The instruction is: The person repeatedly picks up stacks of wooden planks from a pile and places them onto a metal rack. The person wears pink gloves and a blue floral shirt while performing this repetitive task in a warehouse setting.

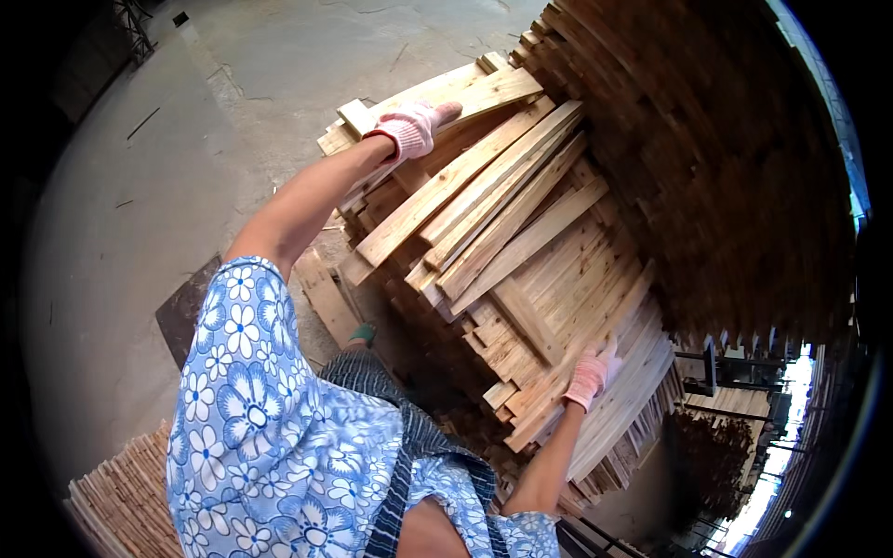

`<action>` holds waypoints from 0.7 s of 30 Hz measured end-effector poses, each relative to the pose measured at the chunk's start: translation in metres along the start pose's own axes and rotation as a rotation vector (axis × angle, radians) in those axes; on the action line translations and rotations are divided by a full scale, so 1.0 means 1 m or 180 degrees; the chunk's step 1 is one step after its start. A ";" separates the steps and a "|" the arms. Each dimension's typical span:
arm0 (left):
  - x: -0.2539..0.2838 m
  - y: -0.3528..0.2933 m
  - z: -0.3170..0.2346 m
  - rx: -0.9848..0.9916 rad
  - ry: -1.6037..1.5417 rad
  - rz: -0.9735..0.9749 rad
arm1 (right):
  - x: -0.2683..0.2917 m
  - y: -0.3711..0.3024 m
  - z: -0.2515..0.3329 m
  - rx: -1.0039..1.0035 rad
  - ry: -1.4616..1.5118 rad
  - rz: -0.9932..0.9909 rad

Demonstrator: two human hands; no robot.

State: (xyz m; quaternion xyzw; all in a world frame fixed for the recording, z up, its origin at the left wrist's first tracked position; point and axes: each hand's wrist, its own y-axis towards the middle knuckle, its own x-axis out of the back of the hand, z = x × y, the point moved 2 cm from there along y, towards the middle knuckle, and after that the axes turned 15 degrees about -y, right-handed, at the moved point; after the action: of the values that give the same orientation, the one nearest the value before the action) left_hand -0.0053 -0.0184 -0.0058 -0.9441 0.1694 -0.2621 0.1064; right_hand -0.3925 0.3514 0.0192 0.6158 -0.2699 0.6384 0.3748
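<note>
Two gloved hands, both mine, are on this stack of rough-sawn planks. Nearest me hang the blue flowered sleeves of my shirt and a striped apron; a second bundle of thin slats (126,498) lies low at my left, on the concrete floor (121,232).

My right hand (592,375), in a pink knit glove, presses against the near end of a long pale board (595,349) low on the pile; the fingers curl over its edge, though I cannot tell whether they close fully around it. Farther off, my left hand (409,126), in the same kind of glove, lies flat with fingers spread on the top plank (465,93), which juts out beyond the boards beneath it.

The wood is unplaned, splintery, pale yellow with darker streaks, cut in flat strips of uneven length. Several boards (493,209) lie crossed at angles instead of square, so the heap looks loose. I judge the risk to be sliding: if I pull one end while the other is pinned only by my palm, the skewed planks above could slip sideways onto my forearm or foot. Splinters could catch the knit gloves too.

Beyond, a tall dark wall of stacked timber (726,167) rises on my right.
</note>
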 end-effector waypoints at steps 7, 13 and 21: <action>0.049 0.011 0.003 -0.0619 -0.0391 0.0413 | 0.033 -0.057 0.254 0.0958 0.2526 0.0797; 0.041 0.012 -0.047 -0.0706 -0.0128 0.0189 | -0.033 -0.008 0.389 0.0967 -0.0440 0.0478; 0.014 0.015 -0.008 -0.0496 0.1565 -0.0445 | -0.060 -0.036 0.423 0.1015 -0.0952 0.1038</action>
State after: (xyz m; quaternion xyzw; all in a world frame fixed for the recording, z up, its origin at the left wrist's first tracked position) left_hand -0.0017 -0.0383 0.0031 -0.8668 0.1442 -0.4764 -0.0292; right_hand -0.1185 0.0221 -0.0036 0.7028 -0.3139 0.6267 0.1213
